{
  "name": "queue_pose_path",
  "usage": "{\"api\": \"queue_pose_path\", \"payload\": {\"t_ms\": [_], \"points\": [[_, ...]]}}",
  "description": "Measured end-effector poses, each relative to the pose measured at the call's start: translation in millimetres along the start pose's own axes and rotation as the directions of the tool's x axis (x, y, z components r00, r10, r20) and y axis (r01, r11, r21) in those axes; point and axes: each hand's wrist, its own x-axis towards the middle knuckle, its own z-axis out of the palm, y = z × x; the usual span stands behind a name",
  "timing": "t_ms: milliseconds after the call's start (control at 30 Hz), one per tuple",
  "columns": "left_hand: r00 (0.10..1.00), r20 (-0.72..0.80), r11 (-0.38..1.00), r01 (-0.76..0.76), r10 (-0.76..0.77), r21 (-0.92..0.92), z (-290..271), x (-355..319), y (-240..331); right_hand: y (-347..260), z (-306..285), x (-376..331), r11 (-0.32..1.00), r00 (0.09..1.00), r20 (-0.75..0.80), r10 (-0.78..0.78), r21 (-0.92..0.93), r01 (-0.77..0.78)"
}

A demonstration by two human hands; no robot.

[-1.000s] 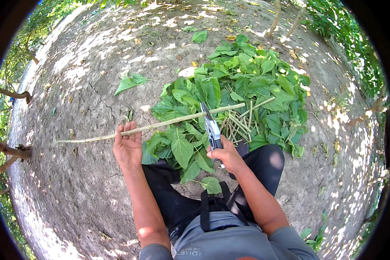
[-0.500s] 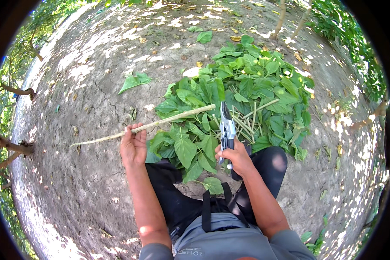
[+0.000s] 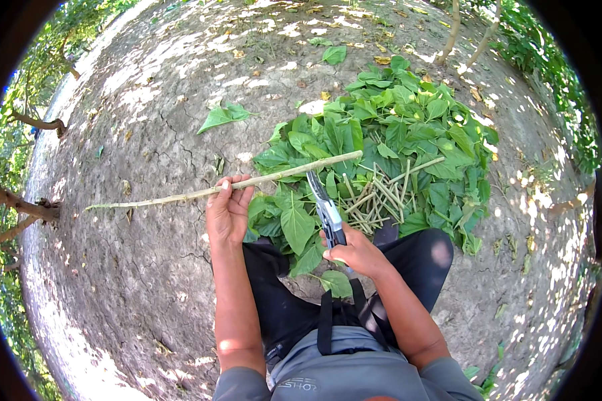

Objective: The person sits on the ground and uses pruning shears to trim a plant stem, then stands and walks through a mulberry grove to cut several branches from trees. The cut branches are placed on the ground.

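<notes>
A long, thin, pale greenish-tan wooden stick (image 3: 287,173) is in the air, lying across the view and rising slightly to the right; its thin end is over bare soil and its thicker end is over the leaves. The left hand (image 3: 230,210) has its thumb and fingers clamped on this stick, nearer to the thin end. The right hand (image 3: 356,252) has its fingers wrapped around the handles of the silver and black metal pruning shears (image 3: 329,215). The tip of these shears is just beside the lower edge of the stick; I cannot tell if they touch. Beyond the right hand there is a loose heap of short, pale cut sticks (image 3: 371,200), with a wide pile of broad green leaves (image 3: 441,137) around it. To the left of this pile, 1 separate green leaf (image 3: 221,117) lies on the cracked grey-brown soil (image 3: 147,267). The person's dark trousers (image 3: 418,250) are below the pile.
</notes>
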Motion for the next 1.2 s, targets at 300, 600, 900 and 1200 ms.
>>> {"api": "queue_pose_path", "payload": {"t_ms": [300, 600, 900, 1200], "points": [[1.000, 0.015, 0.999, 0.026, -0.026, 0.028, -3, 0, -1, -10, 3, -1, 0.998, 0.999, -0.027, 0.042, 0.036, -0.041], [0.993, 0.053, 0.991, 0.096, -0.101, 0.096, 9, -5, -6, -38, 9, -1, 1.000, 0.996, -0.089, -0.015, 0.006, 0.016], [0.987, 0.118, 0.992, 0.099, -0.108, 0.084, 14, -5, -13, -38, 5, 4, 0.999, 0.994, -0.102, -0.026, -0.047, 0.021], [0.980, 0.157, 0.993, 0.120, -0.122, 0.022, 10, -5, -12, -18, 9, 10, 0.987, 0.981, -0.152, -0.124, 0.081, 0.138]]}}
